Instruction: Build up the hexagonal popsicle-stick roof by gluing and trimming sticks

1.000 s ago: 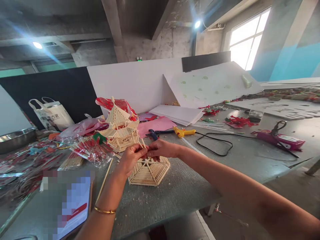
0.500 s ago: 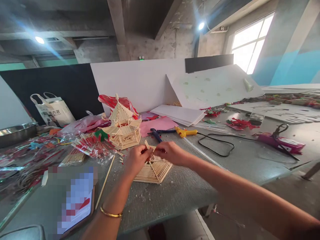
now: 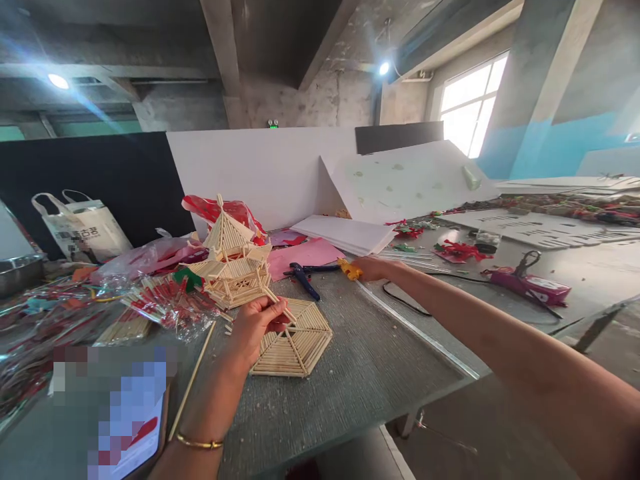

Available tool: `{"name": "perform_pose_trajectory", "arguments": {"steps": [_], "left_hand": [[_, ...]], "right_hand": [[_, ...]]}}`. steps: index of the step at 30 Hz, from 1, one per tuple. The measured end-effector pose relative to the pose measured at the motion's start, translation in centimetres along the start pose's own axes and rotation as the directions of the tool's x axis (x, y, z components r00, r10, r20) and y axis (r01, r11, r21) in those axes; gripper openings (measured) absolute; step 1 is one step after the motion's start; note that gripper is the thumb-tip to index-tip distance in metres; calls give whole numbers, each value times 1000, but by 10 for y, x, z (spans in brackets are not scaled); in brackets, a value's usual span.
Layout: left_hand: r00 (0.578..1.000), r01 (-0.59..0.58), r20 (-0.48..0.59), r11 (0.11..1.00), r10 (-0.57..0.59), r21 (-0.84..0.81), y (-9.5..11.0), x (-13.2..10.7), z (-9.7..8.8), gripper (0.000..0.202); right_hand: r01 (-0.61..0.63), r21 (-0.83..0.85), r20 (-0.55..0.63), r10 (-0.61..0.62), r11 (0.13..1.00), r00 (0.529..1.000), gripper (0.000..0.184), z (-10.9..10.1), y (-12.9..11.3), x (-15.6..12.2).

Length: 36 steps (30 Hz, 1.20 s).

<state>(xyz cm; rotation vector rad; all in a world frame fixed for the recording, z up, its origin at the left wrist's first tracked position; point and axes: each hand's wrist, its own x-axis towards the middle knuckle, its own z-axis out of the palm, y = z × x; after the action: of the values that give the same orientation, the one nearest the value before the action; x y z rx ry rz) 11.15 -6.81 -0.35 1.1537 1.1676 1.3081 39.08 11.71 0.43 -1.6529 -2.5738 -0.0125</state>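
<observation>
My left hand is closed on a short wooden stick, held over the near-left edge of a flat hexagonal roof made of sticks that lies on the grey table. My right hand has reached far across the table and wraps around the yellow glue gun. Its black cord trails to the right. Just behind my left hand stands a finished stick pagoda.
Blue-handled pliers and pink paper lie beside the glue gun. Packets of sticks and plastic bags crowd the left. A long skewer and a phone lie near me. Scissors on a pink box sit right.
My right hand left the hexagonal roof and went forward to the glue gun. My left hand stays at the roof, keeping the stick. The camera swung slightly right.
</observation>
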Motion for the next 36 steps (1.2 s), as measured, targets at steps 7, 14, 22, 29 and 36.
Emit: {"name": "perform_pose_trajectory", "arguments": {"steps": [7,14,22,29,36], "left_hand": [[995,-99,-14,991,101,94,-4,3,-2,23],[992,-106,74,993,102,57,-13,6,-3,19],[991,-89,105,995,85,39,-22,7,5,22],[996,-81,26,997,81,-5,-27,12,4,22],[995,-77,-81,981,64,-175,-29,18,-5,25]], "right_hand": [[19,26,-92,-16,999,996,21,-4,3,3],[17,267,-426,102,964,899,32,-43,-15,-14],[141,869,-267,211,474,940,22,-40,-44,-19],[168,943,-184,30,288,982,29,-24,-50,-37],[104,828,-84,-61,551,995,27,-7,-55,-43]]}}
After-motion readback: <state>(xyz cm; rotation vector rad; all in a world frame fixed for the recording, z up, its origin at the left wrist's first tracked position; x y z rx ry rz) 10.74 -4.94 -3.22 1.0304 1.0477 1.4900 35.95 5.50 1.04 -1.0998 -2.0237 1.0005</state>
